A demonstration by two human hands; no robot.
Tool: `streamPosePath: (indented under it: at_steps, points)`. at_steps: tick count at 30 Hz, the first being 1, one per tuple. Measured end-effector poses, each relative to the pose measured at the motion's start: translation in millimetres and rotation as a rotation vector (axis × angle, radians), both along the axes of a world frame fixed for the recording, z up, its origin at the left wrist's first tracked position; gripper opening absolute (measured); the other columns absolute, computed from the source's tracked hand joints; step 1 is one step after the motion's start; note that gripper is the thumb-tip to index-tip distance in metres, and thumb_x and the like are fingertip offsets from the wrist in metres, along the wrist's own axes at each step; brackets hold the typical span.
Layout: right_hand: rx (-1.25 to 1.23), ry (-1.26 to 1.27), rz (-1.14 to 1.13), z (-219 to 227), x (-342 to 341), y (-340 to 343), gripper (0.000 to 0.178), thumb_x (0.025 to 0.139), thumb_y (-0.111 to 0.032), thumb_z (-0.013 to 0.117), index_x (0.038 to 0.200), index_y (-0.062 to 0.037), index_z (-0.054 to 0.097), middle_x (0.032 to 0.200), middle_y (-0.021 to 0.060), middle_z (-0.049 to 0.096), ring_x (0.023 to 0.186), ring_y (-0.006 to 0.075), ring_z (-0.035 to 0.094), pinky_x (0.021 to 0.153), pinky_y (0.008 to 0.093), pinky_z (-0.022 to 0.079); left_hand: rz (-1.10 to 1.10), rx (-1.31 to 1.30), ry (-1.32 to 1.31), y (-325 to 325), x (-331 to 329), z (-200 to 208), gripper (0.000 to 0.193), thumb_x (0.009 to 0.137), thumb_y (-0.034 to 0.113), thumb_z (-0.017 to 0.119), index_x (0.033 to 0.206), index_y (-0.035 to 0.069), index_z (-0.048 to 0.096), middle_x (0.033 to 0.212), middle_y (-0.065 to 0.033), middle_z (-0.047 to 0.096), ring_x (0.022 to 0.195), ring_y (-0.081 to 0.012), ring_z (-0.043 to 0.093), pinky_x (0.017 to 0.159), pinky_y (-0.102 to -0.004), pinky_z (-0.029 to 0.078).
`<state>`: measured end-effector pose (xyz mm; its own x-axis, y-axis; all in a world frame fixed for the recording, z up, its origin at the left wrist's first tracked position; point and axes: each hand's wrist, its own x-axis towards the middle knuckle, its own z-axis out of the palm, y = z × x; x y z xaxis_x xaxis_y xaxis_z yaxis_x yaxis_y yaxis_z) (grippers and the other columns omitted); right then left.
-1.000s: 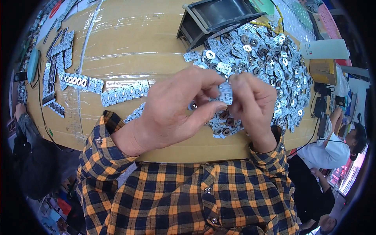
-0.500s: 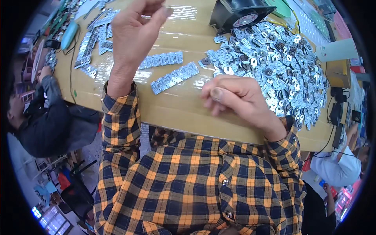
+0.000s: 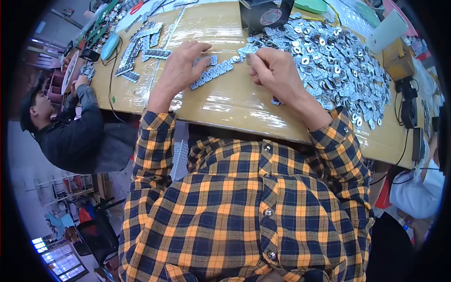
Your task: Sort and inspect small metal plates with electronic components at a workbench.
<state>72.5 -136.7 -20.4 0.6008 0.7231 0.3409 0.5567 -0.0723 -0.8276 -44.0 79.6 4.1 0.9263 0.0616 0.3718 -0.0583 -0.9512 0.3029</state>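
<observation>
My left hand (image 3: 182,68) hovers over two short rows of small silvery metal pieces, thumb and forefinger apart, nothing visible between them. The nearer row (image 3: 213,76) slants up to the right beside its thumb; the farther row (image 3: 213,59) is partly hidden behind the fingers. At the right end lies a single metal piece (image 3: 236,59), just left of my right hand (image 3: 277,73). That hand is closed, thumb pressed against curled fingers, at the left edge of a big heap of loose metal pieces (image 3: 338,80). Whatever its fingers hold is hidden.
A black fan (image 3: 268,16) stands behind the heap. More rows of pieces (image 3: 134,49) lie at the left, near a light-blue mouse-like object (image 3: 110,46) and a cable. A pale cup (image 3: 387,32) and a cardboard box (image 3: 399,63) stand right. A person (image 3: 61,122) sits left.
My left hand has come down and nearer the rows from its raised position. My right hand has moved up and away from me, toward the rows' right end. The whole view has shifted.
</observation>
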Motion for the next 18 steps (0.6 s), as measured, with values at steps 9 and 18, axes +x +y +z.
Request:
streamPosePath:
  at_steps: [9, 18]
  points:
    - [0.036, 0.221, 0.036, 14.1, -5.8, -6.5, 0.03, 0.096, -0.019, 0.052, 0.075, 0.0019, 0.06, 0.066, 0.006, 0.061, 0.054, 0.0078, 0.059, 0.046, 0.0216, 0.048, -0.007, -0.362, -0.084, -0.6, -3.4, -5.3, 0.018, 0.079, 0.009, 0.069, 0.094, -0.001, 0.066, 0.081, -0.0067, 0.062, 0.077, -0.0186, 0.062, 0.067, -0.0295, 0.049]
    - [0.071, 0.697, 0.138, 30.8, 5.2, -13.9, 0.032, 0.097, -0.025, 0.053, 0.079, 0.0002, 0.061, 0.066, 0.0046, 0.06, 0.05, 0.0079, 0.056, 0.045, 0.0205, 0.045, -0.109, -1.266, 0.019, -37.0, 8.4, 10.3, 0.021, 0.084, 0.005, 0.07, 0.101, -0.007, 0.064, 0.085, -0.0056, 0.066, 0.073, -0.0062, 0.059, 0.063, -0.0184, 0.048]
